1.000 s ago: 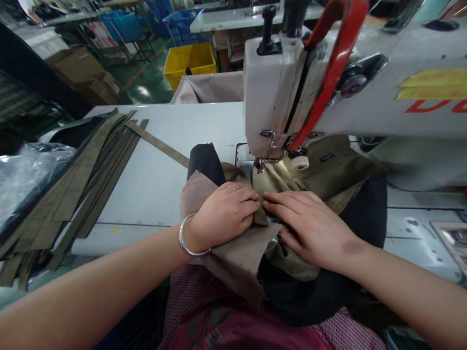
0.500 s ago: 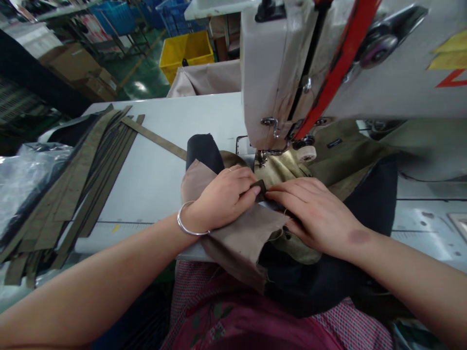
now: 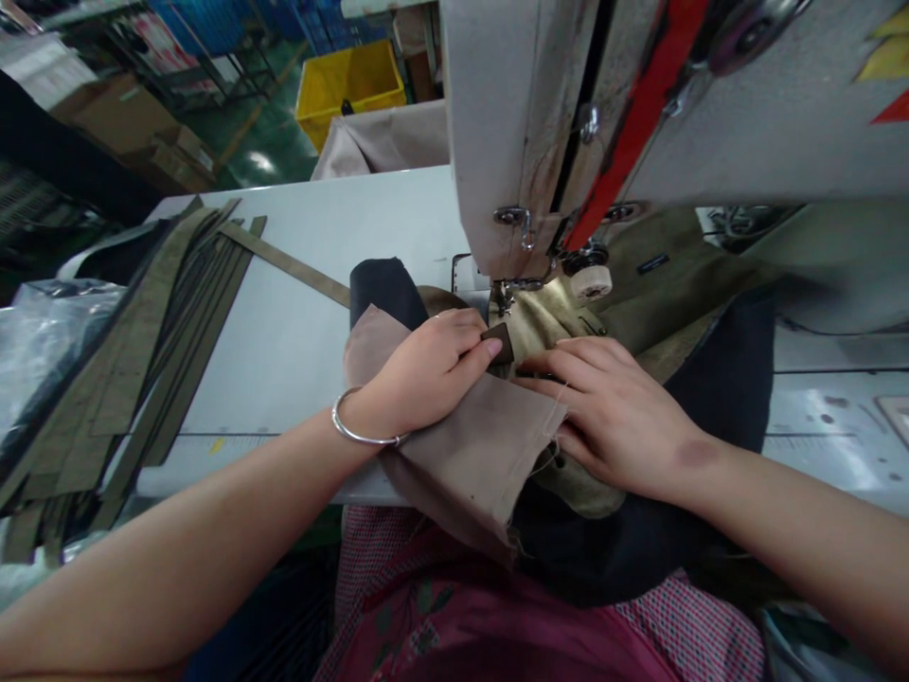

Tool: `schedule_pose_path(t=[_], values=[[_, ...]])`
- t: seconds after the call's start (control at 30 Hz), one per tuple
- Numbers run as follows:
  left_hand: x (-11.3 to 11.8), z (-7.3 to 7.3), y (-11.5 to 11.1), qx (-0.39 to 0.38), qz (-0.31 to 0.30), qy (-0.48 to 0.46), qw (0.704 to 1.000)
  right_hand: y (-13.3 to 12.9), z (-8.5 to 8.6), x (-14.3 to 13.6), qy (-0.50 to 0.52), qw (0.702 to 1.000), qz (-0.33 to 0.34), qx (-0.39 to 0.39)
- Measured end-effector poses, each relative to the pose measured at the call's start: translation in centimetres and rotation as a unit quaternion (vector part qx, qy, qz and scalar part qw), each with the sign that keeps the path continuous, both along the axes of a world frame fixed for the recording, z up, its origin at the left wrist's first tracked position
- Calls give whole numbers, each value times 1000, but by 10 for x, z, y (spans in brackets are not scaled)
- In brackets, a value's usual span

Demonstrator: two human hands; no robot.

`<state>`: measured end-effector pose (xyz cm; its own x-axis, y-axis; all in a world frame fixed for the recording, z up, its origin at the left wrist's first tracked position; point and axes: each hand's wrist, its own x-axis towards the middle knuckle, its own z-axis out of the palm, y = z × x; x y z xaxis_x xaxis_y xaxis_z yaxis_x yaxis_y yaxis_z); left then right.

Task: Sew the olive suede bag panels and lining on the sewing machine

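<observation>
We see the left hand [image 3: 426, 374], a silver bangle [image 3: 355, 428] on its wrist, resting on a flap of beige woven cloth [image 3: 472, 455] with its fingers curled; thumb and forefinger pinch a small dark brown tab [image 3: 499, 343] just in front of the metal presser foot [image 3: 506, 296] of the grey-white industrial sewing machine [image 3: 639, 123]. The right hand [image 3: 611, 412] lies flat, fingers stretched out and together, pressing on olive-green fabric [image 3: 546, 327] beside the tab; it grips nothing we can make out. The fingertips of both hands nearly meet.

Far off on the green floor stands a yellow plastic crate [image 3: 351, 85]; its inside looks bare, though only part shows. Blue plastic baskets [image 3: 213, 19] farther back are cut off at the top edge, their contents hidden. A brown cardboard box [image 3: 120, 114] at far left is closed.

On the left of the white worktable [image 3: 305, 313] lies a heap of long olive fabric strips [image 3: 142, 360], with crumpled clear plastic sheet [image 3: 43, 332] beside it. The needle is hidden behind the machine head. Dark navy cloth [image 3: 717, 398] runs under the right hand, and its near end drops out of sight below the table edge.
</observation>
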<state>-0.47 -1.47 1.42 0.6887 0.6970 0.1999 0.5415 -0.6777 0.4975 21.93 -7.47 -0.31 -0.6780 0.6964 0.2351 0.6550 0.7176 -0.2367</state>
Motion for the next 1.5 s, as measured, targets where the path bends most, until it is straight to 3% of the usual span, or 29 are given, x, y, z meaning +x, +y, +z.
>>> schedule_pose_path(t=[0.27, 0.6, 1.5], values=[[0, -1, -1, 18, -4, 25, 1000, 1, 3, -3, -16, 1000, -10, -17], [-7, -14, -19, 135, -32, 56, 989, -1, 0, -2, 22, 998, -48, -30], [-2, -18, 16, 172, -49, 63, 982, 35, 6, 5, -29, 999, -25, -25]])
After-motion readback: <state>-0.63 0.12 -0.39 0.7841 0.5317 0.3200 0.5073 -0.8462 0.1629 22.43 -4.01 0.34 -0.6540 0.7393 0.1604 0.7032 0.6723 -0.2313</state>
